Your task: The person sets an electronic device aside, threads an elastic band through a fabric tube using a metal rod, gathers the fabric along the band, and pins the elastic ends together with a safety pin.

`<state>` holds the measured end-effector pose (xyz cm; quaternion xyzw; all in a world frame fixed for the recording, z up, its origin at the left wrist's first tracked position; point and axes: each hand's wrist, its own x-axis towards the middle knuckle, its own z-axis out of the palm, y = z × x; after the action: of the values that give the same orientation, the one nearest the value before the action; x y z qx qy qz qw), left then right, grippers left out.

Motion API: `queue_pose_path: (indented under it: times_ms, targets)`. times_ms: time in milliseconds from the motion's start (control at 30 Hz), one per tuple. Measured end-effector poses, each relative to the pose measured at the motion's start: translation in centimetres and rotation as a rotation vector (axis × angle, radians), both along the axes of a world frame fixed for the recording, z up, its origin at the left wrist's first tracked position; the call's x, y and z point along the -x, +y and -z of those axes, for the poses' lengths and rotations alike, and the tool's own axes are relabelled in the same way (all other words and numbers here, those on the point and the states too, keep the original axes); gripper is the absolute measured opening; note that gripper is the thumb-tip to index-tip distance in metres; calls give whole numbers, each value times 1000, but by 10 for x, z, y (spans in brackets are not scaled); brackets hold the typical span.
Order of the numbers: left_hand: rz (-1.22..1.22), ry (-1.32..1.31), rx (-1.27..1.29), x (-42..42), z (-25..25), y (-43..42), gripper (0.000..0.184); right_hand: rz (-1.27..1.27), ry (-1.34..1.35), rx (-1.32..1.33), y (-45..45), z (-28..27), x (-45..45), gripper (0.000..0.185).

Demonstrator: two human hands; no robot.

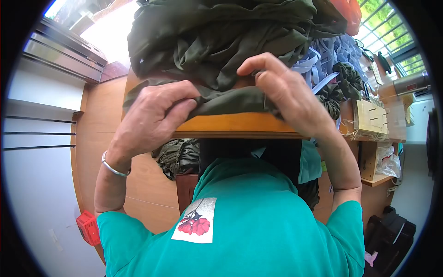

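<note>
A strip of dark green fabric [230,102] lies along the front edge of the wooden table [235,122]. My left hand [161,111], with a silver bangle at the wrist, pinches the strip near its left end between thumb and fingers. Over the strip's right end is my right hand [286,90], its index finger bent and raised apart from the thumb; whether its lower fingers touch the fabric is hidden. Behind both hands rises a large heap of the same dark green fabric [221,37].
Light blue strips [318,60] and dark green scrunched pieces [348,81] lie right of the heap. Further right are a wooden block with pins [371,115] and a sewing machine [406,85]. More dark fabric [180,157] sits below the table; a red basket [87,227] stands lower left.
</note>
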<state>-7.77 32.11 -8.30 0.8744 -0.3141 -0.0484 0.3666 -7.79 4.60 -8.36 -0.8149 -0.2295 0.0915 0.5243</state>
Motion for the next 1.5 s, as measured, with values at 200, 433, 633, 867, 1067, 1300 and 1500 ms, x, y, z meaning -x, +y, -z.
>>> queue_pose_path:
  times_ms: [200,433,633,867,1067,1300,1500]
  targets:
    - [-32,-92,-13,-1,-5,12,6,-70,35,-162,-21,24,-13,24]
    - [-46,-138,-96,2,-10,11,6,-37,-10,-230,-25,24,-14,26]
    - [-87,-178,-124,4,-12,17,6,-6,-81,-108,-22,26,-17,27]
    - [-119,-158,-38,2,-7,-6,6,-2,-543,145,10,28,4,50]
    - [60,250,90,-6,-6,-33,13,145,-808,202,25,40,9,54]
    - [78,906,457,-18,-16,-42,29,224,-837,231,-4,21,-5,31]
    - [171,822,246,-29,-19,-28,29,163,-817,293,-17,13,-12,31]
